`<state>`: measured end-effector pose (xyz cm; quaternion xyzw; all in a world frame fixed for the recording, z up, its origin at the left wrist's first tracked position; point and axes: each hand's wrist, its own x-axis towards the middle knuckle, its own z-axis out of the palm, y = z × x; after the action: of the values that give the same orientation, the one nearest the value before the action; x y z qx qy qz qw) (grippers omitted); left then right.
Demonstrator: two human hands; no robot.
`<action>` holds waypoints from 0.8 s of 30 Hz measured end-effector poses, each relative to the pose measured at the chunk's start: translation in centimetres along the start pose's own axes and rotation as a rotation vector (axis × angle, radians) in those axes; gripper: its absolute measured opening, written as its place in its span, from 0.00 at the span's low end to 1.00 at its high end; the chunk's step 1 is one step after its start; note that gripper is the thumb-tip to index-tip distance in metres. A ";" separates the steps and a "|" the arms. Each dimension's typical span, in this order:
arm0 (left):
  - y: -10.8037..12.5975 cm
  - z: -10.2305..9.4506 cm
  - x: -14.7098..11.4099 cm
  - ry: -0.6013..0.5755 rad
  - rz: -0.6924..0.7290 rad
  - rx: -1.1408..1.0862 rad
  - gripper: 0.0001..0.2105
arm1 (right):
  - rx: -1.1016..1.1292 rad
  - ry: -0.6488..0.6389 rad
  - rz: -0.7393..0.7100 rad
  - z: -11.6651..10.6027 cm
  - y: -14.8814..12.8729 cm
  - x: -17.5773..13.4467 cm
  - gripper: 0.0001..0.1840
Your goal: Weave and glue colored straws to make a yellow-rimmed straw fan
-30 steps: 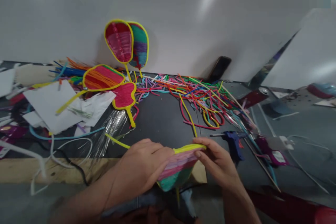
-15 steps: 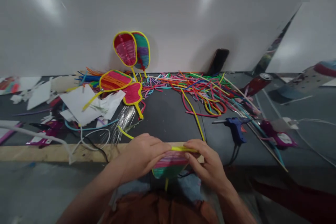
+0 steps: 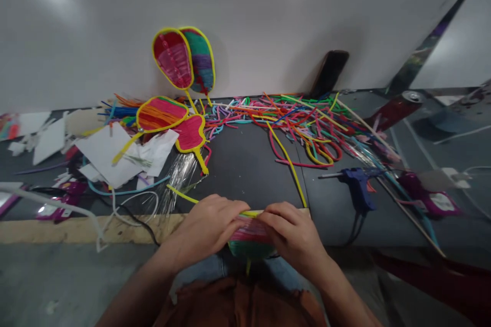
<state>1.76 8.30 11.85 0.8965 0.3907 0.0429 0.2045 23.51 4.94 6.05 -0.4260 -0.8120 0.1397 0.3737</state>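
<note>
Close to my body, a small hand fan [image 3: 251,246] in pink and green hangs between my hands, its short yellow handle pointing down at me. A yellow pipe cleaner [image 3: 251,213] lies along its upper edge. My left hand [image 3: 215,220] is closed on that edge at the left, fingers over the top. On the right, my right hand [image 3: 293,230] pinches the same edge, its fingers close to the left thumb. Both palms and part of the fan are hidden. One end of a yellow pipe cleaner [image 3: 182,193] sticks out beyond my left hand.
Finished fans [image 3: 174,61] lean on the white panel; others [image 3: 190,134] lie on white scraps. A heap of coloured pipe cleaners [image 3: 284,112] spans the back. On the right are a blue glue gun [image 3: 358,186], a red can [image 3: 399,110] and a phone [image 3: 330,72].
My right hand has slid left along the fan's edge, nearer to my left hand, and covers more of the fan. The camera view has tilted and come slightly closer.
</note>
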 end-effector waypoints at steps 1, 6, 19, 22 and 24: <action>-0.2 0.0 0.0 0.007 0.001 -0.009 0.10 | 0.001 -0.009 0.002 0.0 0.0 0.1 0.11; -1.3 0.7 0.1 0.065 0.018 -0.050 0.10 | -0.009 -0.020 0.009 -0.1 0.1 0.5 0.11; -2.7 1.6 0.7 -0.016 0.055 -0.181 0.08 | -0.038 -0.098 0.062 0.3 0.4 0.8 0.14; -2.7 1.2 0.8 -0.039 0.063 -0.182 0.09 | -0.001 -0.086 0.079 0.1 0.3 1.0 0.13; -2.8 0.8 1.4 -0.026 0.065 -0.170 0.09 | 0.046 -0.091 0.103 -0.2 0.6 1.5 0.14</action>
<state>1.01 10.73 9.89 0.8887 0.3535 0.0707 0.2834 23.45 6.47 6.56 -0.4518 -0.8017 0.1967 0.3382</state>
